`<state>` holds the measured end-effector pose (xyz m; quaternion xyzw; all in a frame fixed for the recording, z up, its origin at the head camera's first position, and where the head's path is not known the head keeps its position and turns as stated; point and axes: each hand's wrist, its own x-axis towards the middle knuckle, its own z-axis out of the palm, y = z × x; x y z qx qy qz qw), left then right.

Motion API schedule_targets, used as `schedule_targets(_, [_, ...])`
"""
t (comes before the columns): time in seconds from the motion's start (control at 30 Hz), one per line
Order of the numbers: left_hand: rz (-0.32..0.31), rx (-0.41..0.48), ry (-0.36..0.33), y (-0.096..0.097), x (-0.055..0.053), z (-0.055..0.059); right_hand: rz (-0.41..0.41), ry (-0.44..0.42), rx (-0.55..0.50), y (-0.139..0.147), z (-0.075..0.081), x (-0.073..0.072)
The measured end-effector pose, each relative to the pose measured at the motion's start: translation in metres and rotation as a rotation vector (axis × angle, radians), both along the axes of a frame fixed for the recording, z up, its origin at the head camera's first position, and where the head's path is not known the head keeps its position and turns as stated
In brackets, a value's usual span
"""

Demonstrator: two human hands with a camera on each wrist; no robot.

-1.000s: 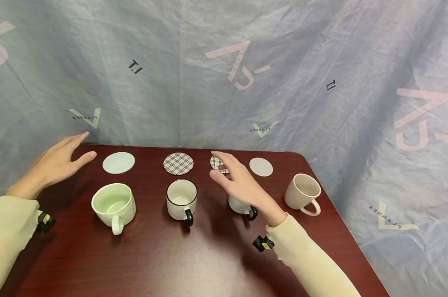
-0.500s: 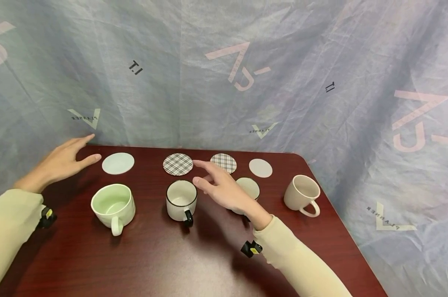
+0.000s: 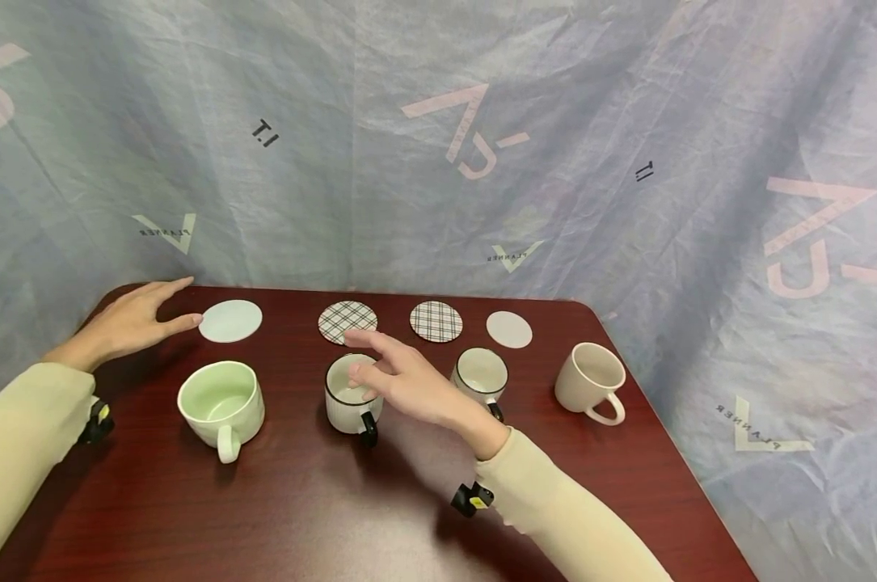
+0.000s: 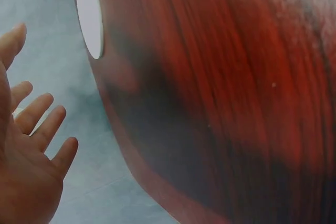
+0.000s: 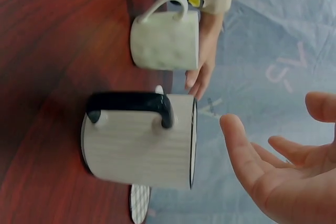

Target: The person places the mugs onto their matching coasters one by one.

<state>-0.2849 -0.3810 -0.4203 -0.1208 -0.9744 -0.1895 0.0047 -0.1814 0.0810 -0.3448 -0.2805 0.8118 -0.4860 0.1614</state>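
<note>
My left hand [image 3: 128,322], fingers spread, hovers at the left edge of a plain pale round coaster [image 3: 230,321] and holds nothing. Just nearer than that coaster stands a light green mug [image 3: 223,408], its handle toward me. My right hand [image 3: 416,380] hangs over the right side of a white ribbed mug [image 3: 343,412] with a black rim and black handle, fingers apart and nothing in them. In the right wrist view this ribbed mug [image 5: 139,148] stands beside the right fingertips, with a gap between. Behind it lies a plaid coaster [image 3: 336,319], partly covered by the right fingers.
A smaller black-rimmed mug [image 3: 482,372] stands right of the right hand, and a beige mug [image 3: 587,380] near the table's right edge. Another plaid coaster [image 3: 436,322] and a white coaster [image 3: 509,330] lie along the back. A grey printed cloth [image 3: 351,162] hangs behind the table [image 3: 300,509].
My right hand has swept left from over the smaller black-rimmed mug to the ribbed mug, uncovering the smaller one. My left hand has moved slightly right and lower, toward the plain coaster.
</note>
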Motion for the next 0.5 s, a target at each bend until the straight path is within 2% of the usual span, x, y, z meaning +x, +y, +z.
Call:
schedule_targets(0.17, [-0.011,0.017,-0.026,-0.004,-0.007,-0.009,0.024,-0.037,-0.006,-0.013,-0.006,0.006])
schedule_targets(0.3, [-0.03,0.029,-0.044,-0.003,-0.012,-0.014,0.078,-0.064,-0.028,-0.024,-0.012,0.01])
schedule_targets(0.5, [-0.038,0.033,-0.062,-0.003,-0.014,-0.019,0.125,-0.133,-0.066,-0.037,-0.019,0.014])
